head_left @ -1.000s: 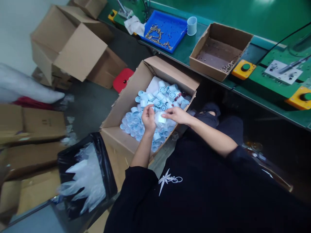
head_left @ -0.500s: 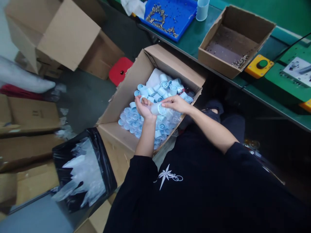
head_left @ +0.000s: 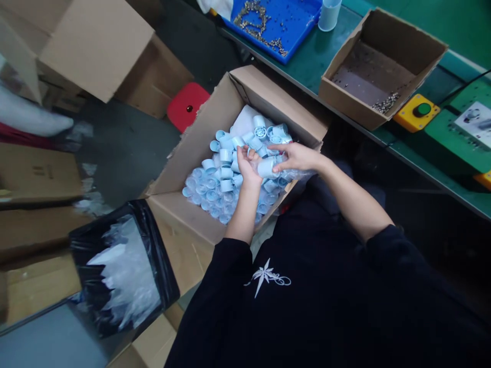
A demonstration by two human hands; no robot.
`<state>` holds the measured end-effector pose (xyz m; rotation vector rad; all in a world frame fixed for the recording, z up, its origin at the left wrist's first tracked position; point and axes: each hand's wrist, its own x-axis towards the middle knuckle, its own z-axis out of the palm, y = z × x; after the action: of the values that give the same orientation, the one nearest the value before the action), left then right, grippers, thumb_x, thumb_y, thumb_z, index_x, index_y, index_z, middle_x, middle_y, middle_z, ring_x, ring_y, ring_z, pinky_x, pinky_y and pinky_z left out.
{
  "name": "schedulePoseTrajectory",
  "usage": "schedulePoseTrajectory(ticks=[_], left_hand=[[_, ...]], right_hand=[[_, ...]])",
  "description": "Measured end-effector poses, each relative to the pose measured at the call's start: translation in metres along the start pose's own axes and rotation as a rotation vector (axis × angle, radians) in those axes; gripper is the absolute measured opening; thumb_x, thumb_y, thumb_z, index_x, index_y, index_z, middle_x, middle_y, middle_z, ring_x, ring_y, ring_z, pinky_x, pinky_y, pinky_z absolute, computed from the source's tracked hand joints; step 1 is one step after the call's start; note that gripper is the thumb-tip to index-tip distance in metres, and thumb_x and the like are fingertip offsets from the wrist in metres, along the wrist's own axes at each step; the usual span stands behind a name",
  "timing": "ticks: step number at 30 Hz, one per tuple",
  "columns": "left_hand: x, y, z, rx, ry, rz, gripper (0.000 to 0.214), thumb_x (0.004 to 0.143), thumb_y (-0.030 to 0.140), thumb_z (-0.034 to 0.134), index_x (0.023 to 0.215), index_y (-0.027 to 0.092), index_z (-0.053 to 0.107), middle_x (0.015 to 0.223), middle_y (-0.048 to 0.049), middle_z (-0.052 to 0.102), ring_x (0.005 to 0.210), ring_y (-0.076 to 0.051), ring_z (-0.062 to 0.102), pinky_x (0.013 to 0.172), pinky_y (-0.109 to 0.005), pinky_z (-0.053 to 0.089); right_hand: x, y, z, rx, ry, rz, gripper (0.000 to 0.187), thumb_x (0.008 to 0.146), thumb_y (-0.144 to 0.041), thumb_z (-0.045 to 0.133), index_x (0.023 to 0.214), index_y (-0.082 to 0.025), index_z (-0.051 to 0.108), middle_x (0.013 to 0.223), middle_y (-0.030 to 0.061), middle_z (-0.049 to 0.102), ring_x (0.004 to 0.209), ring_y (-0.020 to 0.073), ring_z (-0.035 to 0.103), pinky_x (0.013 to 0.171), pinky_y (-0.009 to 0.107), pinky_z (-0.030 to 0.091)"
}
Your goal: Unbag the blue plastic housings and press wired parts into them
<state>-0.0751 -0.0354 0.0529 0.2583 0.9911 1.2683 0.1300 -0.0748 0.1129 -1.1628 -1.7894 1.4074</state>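
A light blue plastic cup [head_left: 266,167] lies sideways between my two hands, above an open cardboard box [head_left: 203,120]. My left hand [head_left: 248,164] is palm up with curled fingers, the cup's left end resting against its palm. From the right, my right hand [head_left: 297,157] grips the cup's other end, thumb on its side and fingers over the top. Clear plastic film [head_left: 297,173] hangs under the right hand; whether it still wraps the cup I cannot tell. Many similar blue cups [head_left: 226,156] fill the box, with those at the lower left [head_left: 210,195] under clear film.
A black-lined bin [head_left: 166,255] with clear plastic bags [head_left: 130,276] stands at lower left. On the green bench are a blue tray [head_left: 295,38] of small metal parts, another cup [head_left: 329,14], a shallow carton [head_left: 353,102] and a green button box [head_left: 416,112]. A red stool [head_left: 186,107] stands behind the box.
Both hands and the cup have shifted right over the box. My right hand now sits further over the cup's end, and the clear film trails more to the right. The view has turned slightly.
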Motion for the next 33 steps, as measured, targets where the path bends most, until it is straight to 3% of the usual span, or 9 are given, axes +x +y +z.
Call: schedulePoseTrajectory(ticks=[5,9,12,15,17,23,25,29,33], left_hand=[[0.006,-0.01,-0.003,-0.064,-0.031,0.038,0.04,0.108,0.058,0.051,0.096,0.021,0.058,0.066,0.0054,0.048,0.053,-0.009,0.05,0.059,-0.02,0.047],[-0.006,-0.032,-0.031,0.438,-0.11,0.167,0.042,0.101,0.062,0.06,0.108,0.021,0.064,0.104,-0.0077,0.07,0.093,-0.02,0.07,0.085,-0.031,0.057],[-0.02,-0.051,-0.054,1.157,-0.553,0.258,0.042,0.09,0.046,0.078,0.121,0.019,0.07,0.133,-0.0162,0.07,0.125,-0.03,0.065,0.111,-0.045,0.05],[-0.021,-0.063,-0.068,1.483,-0.95,0.329,0.049,0.091,0.031,0.074,0.138,0.018,0.067,0.149,-0.0177,0.064,0.141,-0.033,0.056,0.122,-0.05,0.041],[-0.012,-0.063,-0.072,1.525,-0.899,0.367,0.041,0.097,0.029,0.065,0.136,0.018,0.069,0.142,-0.0164,0.069,0.131,-0.03,0.063,0.116,-0.046,0.048],[0.006,-0.049,-0.078,1.548,-0.187,0.72,0.05,0.108,0.036,0.05,0.15,0.01,0.054,0.155,-0.0264,0.054,0.144,-0.035,0.052,0.118,-0.052,0.045],[-0.002,-0.052,-0.08,1.677,-0.393,0.793,0.05,0.107,0.038,0.054,0.149,0.012,0.057,0.156,-0.0259,0.053,0.146,-0.037,0.049,0.121,-0.055,0.04],[-0.019,-0.065,-0.089,1.85,-1.151,0.663,0.038,0.106,0.028,0.056,0.142,0.021,0.067,0.149,-0.0162,0.063,0.137,-0.031,0.058,0.113,-0.048,0.048],[-0.02,-0.071,-0.103,1.863,-1.144,0.618,0.038,0.107,0.019,0.048,0.139,0.02,0.069,0.151,-0.0144,0.063,0.136,-0.028,0.059,0.112,-0.045,0.051]], right_hand=[[0.001,0.003,0.012,0.143,0.03,-0.097,0.06,0.085,-0.069,0.075,0.111,-0.015,0.083,0.104,0.0067,0.081,0.092,0.0217,0.068,0.086,0.031,0.051],[0.007,0.007,-0.01,-0.106,0.346,-0.019,0.06,0.099,-0.068,0.057,0.106,-0.013,0.082,0.096,0.0087,0.079,0.085,0.0213,0.066,0.077,0.031,0.047],[0.013,0.011,-0.027,-0.487,0.278,0.184,0.054,0.104,-0.059,0.054,0.093,-0.013,0.081,0.083,0.0109,0.075,0.078,0.0219,0.063,0.073,0.033,0.041],[0.016,0.01,-0.036,-0.641,0.218,0.2,0.049,0.107,-0.053,0.05,0.096,-0.015,0.08,0.088,0.0116,0.075,0.08,0.0223,0.062,0.074,0.033,0.039],[0.013,0.006,-0.041,-0.652,0.312,0.178,0.048,0.109,-0.048,0.045,0.103,-0.016,0.079,0.094,0.0125,0.076,0.083,0.0229,0.062,0.076,0.033,0.039],[-0.011,-0.001,-0.048,-0.668,0.342,0.263,0.047,0.107,-0.051,0.049,0.088,-0.016,0.074,0.083,0.0101,0.072,0.074,0.0208,0.056,0.073,0.033,0.035],[-0.017,-0.001,-0.047,-0.64,0.39,0.293,0.052,0.105,-0.056,0.052,0.076,-0.016,0.069,0.073,0.0074,0.066,0.069,0.0188,0.052,0.07,0.033,0.034],[-0.019,-0.003,-0.05,-0.622,0.466,0.374,0.042,0.097,-0.052,0.065,0.075,-0.016,0.065,0.07,0.0048,0.063,0.069,0.0175,0.052,0.069,0.031,0.036],[-0.004,-0.012,-0.05,-0.819,0.326,0.417,0.031,0.095,-0.042,0.067,0.107,-0.014,0.072,0.096,0.0119,0.075,0.088,0.0246,0.067,0.078,0.031,0.046]])
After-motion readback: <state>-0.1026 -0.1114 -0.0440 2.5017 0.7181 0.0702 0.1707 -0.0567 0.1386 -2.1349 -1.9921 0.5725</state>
